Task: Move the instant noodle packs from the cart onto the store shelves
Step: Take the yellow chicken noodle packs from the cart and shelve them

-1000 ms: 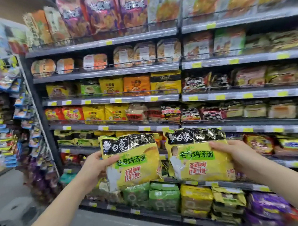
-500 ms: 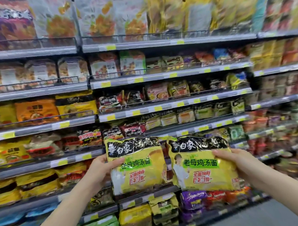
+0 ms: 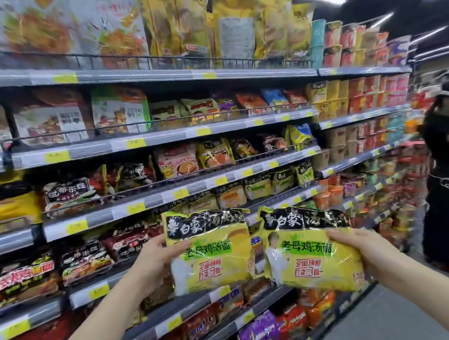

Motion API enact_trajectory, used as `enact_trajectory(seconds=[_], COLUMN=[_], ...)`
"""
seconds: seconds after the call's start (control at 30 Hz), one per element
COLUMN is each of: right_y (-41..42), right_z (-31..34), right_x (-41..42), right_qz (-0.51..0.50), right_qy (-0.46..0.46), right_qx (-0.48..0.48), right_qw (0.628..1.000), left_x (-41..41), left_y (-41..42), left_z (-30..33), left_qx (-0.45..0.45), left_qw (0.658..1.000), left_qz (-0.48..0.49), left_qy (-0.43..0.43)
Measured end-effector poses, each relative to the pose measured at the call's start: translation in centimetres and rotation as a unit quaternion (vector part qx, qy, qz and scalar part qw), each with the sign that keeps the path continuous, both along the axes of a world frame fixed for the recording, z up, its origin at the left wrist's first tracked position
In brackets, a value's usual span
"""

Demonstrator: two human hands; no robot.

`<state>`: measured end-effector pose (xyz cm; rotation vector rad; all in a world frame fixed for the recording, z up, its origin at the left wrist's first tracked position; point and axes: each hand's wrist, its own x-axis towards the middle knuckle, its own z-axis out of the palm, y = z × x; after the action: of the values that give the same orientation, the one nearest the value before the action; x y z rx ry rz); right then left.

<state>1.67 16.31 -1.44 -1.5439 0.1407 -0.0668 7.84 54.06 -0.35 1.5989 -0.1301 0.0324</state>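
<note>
Before stocked shelves point(image 3: 151, 147), each hand's fingers point(image 3: 344, 238) clasp one upright yellow noodle pack point(image 3: 208, 251), label outward.

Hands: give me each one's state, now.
Left hand: grips the left yellow noodle pack.
Right hand: grips the right yellow noodle pack.

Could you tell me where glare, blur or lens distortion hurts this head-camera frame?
Head view: glare streaks the black tops of the left pack and right pack; the shelf rails bow from wide-angle distortion; the shelves at the left edge and the person in black at far right are smeared; the packs' large print stays legible.
</note>
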Motion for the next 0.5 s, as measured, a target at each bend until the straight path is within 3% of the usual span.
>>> enact_trajectory(seconds=[0.5], right_y=[-12.9], right_z=[-1.1], right_x=[11.1], right_qz=[-0.062], right_qy=[-0.016], right_qx=[0.039], right_qw=[0.997], left_x=[16.0], left_y=[-14.4], left_z=[-2.0], left_qx=[-0.032], left_qw=[0.997], left_qz=[-0.064], left_qy=[0.025])
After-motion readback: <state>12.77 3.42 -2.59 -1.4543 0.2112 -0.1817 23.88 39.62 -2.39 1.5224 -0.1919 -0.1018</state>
